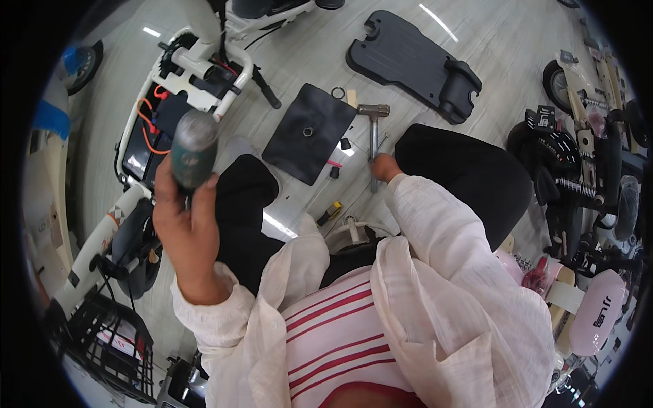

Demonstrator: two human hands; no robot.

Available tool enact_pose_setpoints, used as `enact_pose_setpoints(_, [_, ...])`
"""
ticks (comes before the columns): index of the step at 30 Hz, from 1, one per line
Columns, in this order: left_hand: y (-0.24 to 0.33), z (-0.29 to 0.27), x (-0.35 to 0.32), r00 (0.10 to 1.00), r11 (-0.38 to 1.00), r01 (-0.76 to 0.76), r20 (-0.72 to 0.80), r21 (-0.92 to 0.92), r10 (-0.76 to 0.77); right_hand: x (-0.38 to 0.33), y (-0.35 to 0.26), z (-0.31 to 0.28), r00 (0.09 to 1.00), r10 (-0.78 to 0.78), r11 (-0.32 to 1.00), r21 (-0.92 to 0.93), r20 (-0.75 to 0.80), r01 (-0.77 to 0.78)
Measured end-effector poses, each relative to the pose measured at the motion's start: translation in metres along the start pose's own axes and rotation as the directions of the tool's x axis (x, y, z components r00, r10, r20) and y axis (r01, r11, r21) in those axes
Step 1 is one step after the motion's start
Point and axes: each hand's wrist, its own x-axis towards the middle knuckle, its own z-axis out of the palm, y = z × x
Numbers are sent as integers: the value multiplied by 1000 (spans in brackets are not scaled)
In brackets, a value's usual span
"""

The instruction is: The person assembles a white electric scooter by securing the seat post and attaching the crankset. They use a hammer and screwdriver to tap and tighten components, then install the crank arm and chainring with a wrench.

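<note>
Nearest the camera, at ten o'clock, I have a green cylinder (194,156) with a grey end. The left hand (185,234) grips its lower part between thumb and fingers; its contents, if any, I cannot tell. Toward two o'clock, the right hand (386,168) is narrow and appears closed on the handle of a hammer (374,134); the sleeve hides part of the grip from me.

Caution: the cylinder is held at one end only. A slack or slippery grip could drop it toward the white frame (204,102), where an orange cable (140,109) lies exposed.

Caution: the hammer head is beside a tan block (352,98) at one o'clock. A careless sideways swing could scatter the block, or the small black cap (345,143) near the handle. At twelve o'clock, a ring nut (308,132) rests on a black sheet (289,146); dragging the sheet could roll it off.

I judge the yellow cutter (331,212), near the dial's centre, a cut hazard if its blade is out; I cannot confirm that.
</note>
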Motion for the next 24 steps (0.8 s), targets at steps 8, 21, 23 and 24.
enact_pose_setpoints(8, [5,9,7,978,992,40,199,117,-63,37,20,4,912,325,894,395,-250,-210])
enact_pose_setpoints(21, [31,52,49,781,969,-104,621,222,-58,76,-13,-10,814,572,745,482,-106,-461])
enact_pose_setpoints(23, [32,58,56,760,973,-166,649,161,22,107,27,8,780,624,674,546,-59,-497])
enact_pose_setpoints(24, [31,59,56,750,974,-165,661,153,23,113,38,15,785,614,661,592,-75,-461])
